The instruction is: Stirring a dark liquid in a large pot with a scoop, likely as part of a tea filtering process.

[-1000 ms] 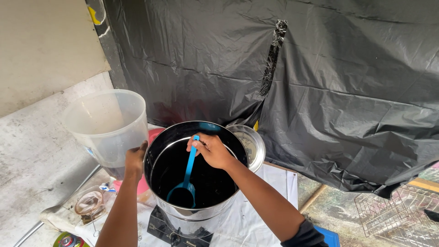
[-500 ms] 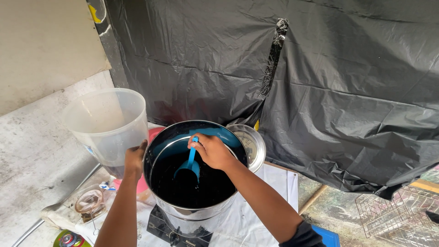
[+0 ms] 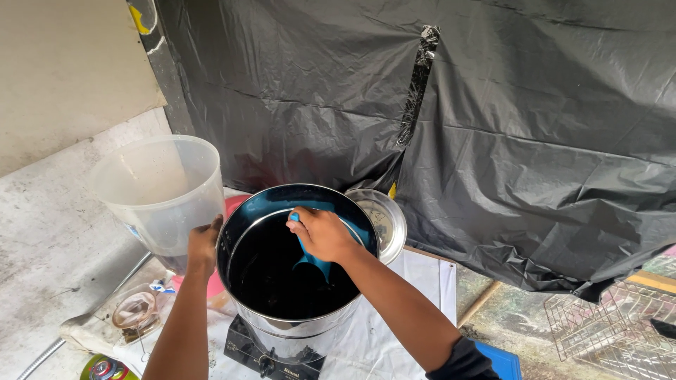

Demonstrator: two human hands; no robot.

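Ladle (image 3: 314, 262) lower, right hand (image 3: 322, 233) clenched.

Labels and packaging near the stove

A small white printed label (image 3: 291, 366) sits on the black front panel of the portable stove (image 3: 271, 352), at the bottom edge of the view beside its knob. At the lower left corner, a round can top (image 3: 105, 369) shows green, red and yellow packaging colours, partly cut off by the frame. A small blue-and-white wrapper scrap (image 3: 163, 286) lies by the glass cup (image 3: 135, 312). No signs or screens appear.
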